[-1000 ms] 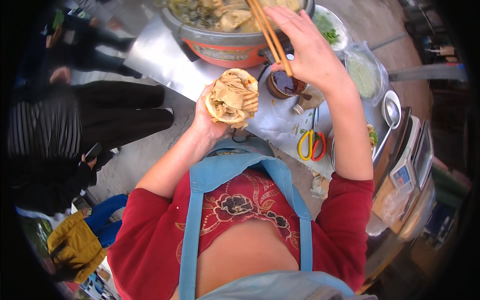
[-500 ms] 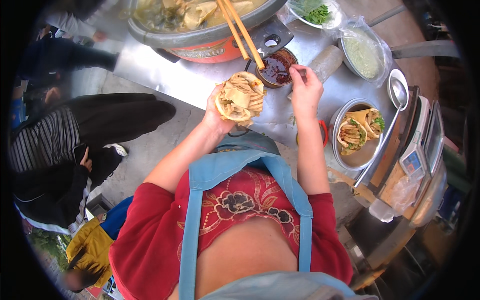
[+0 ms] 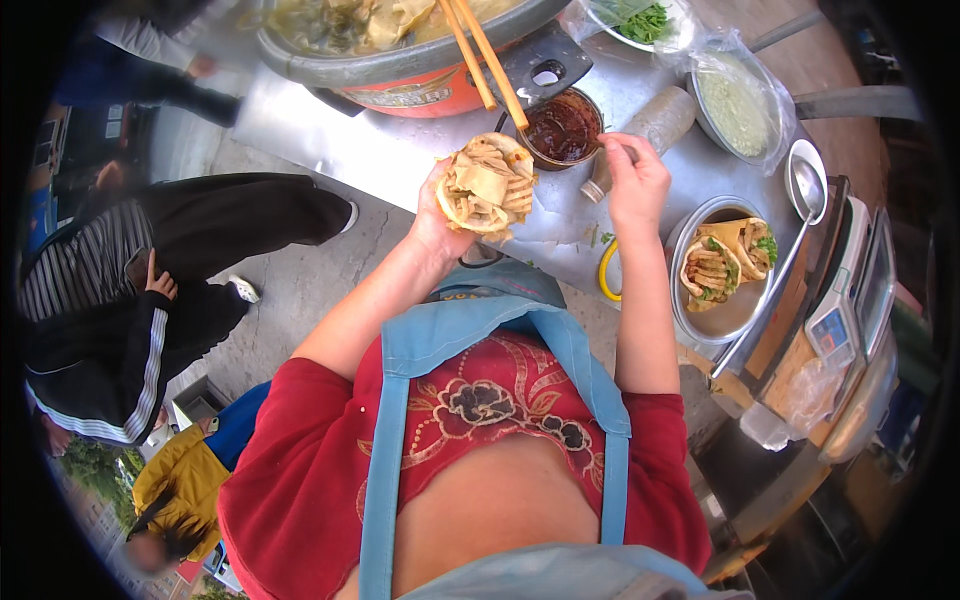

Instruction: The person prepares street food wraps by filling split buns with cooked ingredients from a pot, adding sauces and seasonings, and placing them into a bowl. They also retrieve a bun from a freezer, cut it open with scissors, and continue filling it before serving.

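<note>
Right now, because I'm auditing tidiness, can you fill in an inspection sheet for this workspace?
Surface: shiny silver metal table, small green scraps on it.
Job's things: round pale flatbread piled with tan strips; dark red sauce in a small round pot.
Clutter: two pale wooden chopsticks, cylindrical grey translucent bottle, yellow plastic loop handle.
Hands: left hand holds the flatbread; right hand, fingers bent, beside the pot, grip unclear.
Cables: none clearly seen.
Surroundings: bystanders in black and yellow clothes, grey pavement.
</note>
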`<state>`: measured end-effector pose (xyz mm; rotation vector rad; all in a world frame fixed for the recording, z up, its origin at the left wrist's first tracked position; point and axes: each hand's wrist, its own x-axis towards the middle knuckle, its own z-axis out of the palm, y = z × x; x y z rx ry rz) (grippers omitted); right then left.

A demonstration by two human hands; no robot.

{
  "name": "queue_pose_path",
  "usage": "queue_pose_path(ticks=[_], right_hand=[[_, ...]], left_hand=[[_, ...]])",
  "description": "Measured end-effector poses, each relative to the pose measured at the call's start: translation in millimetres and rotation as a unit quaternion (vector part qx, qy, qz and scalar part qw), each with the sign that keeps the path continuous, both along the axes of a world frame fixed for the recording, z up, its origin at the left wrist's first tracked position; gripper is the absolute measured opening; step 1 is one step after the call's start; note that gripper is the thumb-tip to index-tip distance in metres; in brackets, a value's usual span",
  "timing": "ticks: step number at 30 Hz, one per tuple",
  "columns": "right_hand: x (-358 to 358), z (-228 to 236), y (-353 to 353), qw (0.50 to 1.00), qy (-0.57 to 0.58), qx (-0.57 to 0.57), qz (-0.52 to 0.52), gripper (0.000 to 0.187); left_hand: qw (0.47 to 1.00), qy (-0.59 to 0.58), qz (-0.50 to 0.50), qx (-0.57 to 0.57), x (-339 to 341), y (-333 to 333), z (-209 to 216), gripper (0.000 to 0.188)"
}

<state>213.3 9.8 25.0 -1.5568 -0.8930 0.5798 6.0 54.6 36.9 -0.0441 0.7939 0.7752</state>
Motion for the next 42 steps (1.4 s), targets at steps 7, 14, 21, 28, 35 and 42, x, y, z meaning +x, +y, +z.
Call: queue_pose_path(ticks=[7,14,21,28,35,42], right_hand=[[8,-1,1,0.964,0.255,-0.048,-0.047,0.013],[24,51,-18,0.966,0.249,-0.016,-0.067,0.013],[-12,112,-46,0.98,0.197,0.01,-0.019,0.016],[-30,111,-55,0.991,0.073,0.106,0.026,0.016],[-40,109,-67,0.957,-0.248,0.123,0.09,0.013],[-31,93,-58,0.987,-0.063,0.143,0.024,0.014]], left_hand=[[1.0,-0.006,-0.003,0.014,2,1,-7,0.052],[0.999,-0.022,-0.008,0.029,11,3,-17,0.052],[0.998,-0.056,-0.017,0.036,21,5,-19,0.052],[0.994,-0.086,-0.052,0.037,22,6,-19,0.049],[0.997,-0.074,-0.012,0.035,23,6,-5,0.059],[0.999,-0.035,-0.015,0.038,23,6,-10,0.058]])
